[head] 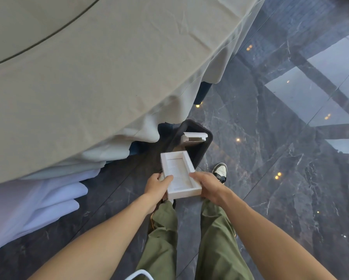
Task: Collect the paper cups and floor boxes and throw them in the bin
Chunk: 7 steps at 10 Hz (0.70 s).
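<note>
You've got the open white box [179,174] pinched by both long walls, left hand [156,185] and right hand [207,184] fingers closed on it, over the bin [207,142]. Looks light, crushable; keep grip at the walls.

**Bare Arms, Olive Trousers**

Both forearms are bare to the bottom edge of the frame — no sleeves, watch or rings in sight on the left hand [157,185] or the right hand [209,185]. The legs wear loose olive-green trousers [216,239], creased and baggy. One shoe [220,171] shows — a sneaker with a pale toe and black panels.
</note>
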Tool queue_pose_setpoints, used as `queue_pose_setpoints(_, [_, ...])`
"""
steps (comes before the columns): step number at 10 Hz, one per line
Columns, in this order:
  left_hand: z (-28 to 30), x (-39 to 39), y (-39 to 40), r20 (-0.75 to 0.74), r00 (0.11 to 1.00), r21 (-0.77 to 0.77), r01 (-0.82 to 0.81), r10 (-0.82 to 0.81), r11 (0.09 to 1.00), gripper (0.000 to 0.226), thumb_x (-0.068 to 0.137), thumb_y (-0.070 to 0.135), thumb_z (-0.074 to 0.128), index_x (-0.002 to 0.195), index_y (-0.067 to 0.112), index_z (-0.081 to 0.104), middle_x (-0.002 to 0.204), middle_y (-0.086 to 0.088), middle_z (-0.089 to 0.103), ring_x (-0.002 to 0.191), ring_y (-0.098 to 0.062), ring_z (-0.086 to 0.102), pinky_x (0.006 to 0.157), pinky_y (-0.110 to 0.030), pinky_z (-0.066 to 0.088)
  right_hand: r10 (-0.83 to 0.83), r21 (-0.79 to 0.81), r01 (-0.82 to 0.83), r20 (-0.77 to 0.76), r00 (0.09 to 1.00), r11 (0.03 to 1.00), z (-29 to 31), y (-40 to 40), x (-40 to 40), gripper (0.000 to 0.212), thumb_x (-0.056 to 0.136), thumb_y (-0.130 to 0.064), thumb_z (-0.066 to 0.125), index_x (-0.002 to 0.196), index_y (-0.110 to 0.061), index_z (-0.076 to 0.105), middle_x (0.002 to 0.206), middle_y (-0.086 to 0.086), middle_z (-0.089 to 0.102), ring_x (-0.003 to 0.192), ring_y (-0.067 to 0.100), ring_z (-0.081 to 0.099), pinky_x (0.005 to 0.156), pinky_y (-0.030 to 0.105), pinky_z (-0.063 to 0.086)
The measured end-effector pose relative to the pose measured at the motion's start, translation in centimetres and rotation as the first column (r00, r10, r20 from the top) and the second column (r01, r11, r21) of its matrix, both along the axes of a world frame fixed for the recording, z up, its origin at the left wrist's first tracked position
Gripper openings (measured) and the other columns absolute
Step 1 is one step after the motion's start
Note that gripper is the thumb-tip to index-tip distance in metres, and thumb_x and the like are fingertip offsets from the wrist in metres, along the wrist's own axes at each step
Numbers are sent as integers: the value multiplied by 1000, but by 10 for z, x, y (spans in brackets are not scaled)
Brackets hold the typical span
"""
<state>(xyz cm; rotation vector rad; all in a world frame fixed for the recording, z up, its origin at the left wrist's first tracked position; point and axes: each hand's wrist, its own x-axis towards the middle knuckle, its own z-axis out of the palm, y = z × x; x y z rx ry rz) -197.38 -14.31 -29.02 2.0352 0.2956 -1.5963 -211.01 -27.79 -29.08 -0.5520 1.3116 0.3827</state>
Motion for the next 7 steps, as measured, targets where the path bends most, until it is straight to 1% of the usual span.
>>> queue_pose_setpoints(1, [-8, -5, 6, -50, 999, 18, 9, -8, 1000, 53, 98, 21, 66, 146, 7, 51, 109, -8, 70, 90, -25, 77, 64, -27, 58, -39, -126, 16, -181, 983, 992, -20, 0, -4, 33, 98, -24, 66, 116, 3, 67, 111, 21, 75, 90, 33, 74, 74, 43, 64])
queue_pose_setpoints(2, [-15, -8, 9, -71, 997, 6, 12, -11, 1000, 47, 98, 20, 67, 142, 7, 59, 108, -10, 72, 86, -22, 77, 69, -29, 61, -27, -167, -18, -266, 963, 986, -27, -3, -4, 39, 95, -30, 69, 117, 2, 66, 112, 22, 74, 101, 38, 74, 87, 53, 62])
queue_pose_setpoints(3, [-21, -10, 8, -76, 997, -37, 11, -14, 999, 40, 99, 21, 67, 136, 8, 63, 109, -7, 72, 91, -20, 76, 86, -36, 63, -22, -206, -38, -282, 959, 978, -33, -12, 1, 45, 95, -32, 69, 124, 2, 64, 110, 18, 72, 94, 33, 72, 85, 50, 63])
queue_pose_setpoints(4, [-23, -10, 7, -74, 997, -59, 17, -22, 998, 39, 100, 23, 66, 136, 11, 64, 112, -4, 72, 97, -20, 76, 91, -38, 63, -40, -220, -21, -267, 963, 975, -38, -16, 4, 44, 95, -32, 69, 123, 1, 63, 104, 15, 71, 87, 27, 69, 73, 42, 63])
queue_pose_setpoints(5, [-23, -4, 5, -57, 993, -108, 95, -102, 990, 41, 100, 21, 64, 140, 18, 61, 117, 2, 72, 103, -21, 74, 79, -28, 58, -114, -224, 62, -226, 967, 973, -38, -21, 10, 38, 99, -30, 65, 120, 1, 59, 101, 15, 67, 85, 26, 68, 63, 33, 60])
queue_pose_setpoints(6, [-21, -2, 4, -32, 987, -143, 150, -156, 978, 45, 99, 19, 62, 144, 21, 59, 124, 3, 72, 102, -18, 73, 74, -22, 51, -118, -217, 67, -231, 966, 974, -39, -21, 14, 37, 100, -26, 62, 123, 3, 57, 107, 20, 64, 87, 28, 67, 60, 32, 60])
queue_pose_setpoints(7, [-19, 0, -2, -23, 985, -157, 167, -173, 973, 49, 99, 19, 60, 147, 22, 55, 130, 0, 70, 105, -23, 72, 81, -24, 53, -74, -203, 24, -244, 967, 979, -40, -17, 14, 38, 100, -20, 60, 126, 7, 57, 103, 20, 61, 81, 26, 65, 50, 29, 58])
